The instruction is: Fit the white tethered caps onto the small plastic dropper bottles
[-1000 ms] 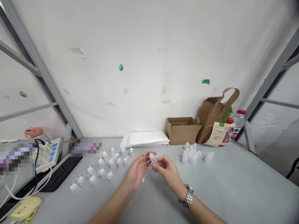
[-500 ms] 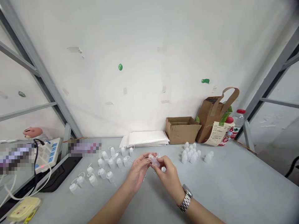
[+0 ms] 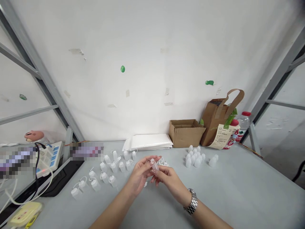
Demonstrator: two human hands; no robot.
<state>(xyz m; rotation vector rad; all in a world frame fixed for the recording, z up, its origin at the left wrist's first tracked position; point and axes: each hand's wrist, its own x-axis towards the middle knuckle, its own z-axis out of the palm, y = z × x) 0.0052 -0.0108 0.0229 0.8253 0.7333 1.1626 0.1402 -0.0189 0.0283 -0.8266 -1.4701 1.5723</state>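
Observation:
Near the middle of the grey table [image 3: 214,197], a small translucent bottle [image 3: 154,167] is held between both hands. My left hand [image 3: 140,175] grips it round the neck, where a thin looped strap shows. The fingers of my right hand [image 3: 166,178] pinch its lower end. Behind my right hand lies a pile of small white parts [image 3: 163,161], partly hidden. Several capped white bottles with looped straps [image 3: 113,167] stand to the left. On the right is a group of bottles without straps [image 3: 197,162], with a few more [image 3: 213,161] beside it.
White envelopes [image 3: 150,141] lie against the wall next to an open cardboard box [image 3: 187,136]. A brown paper bag [image 3: 211,122] and a red-capped bottle [image 3: 243,124] stand at the back right. At left are a power strip [image 3: 53,157], cables and a yellow case [image 3: 25,213].
The held bottle has tilted more upright, and my right hand has shifted slightly down along it. More of the white parts behind my hands now shows.

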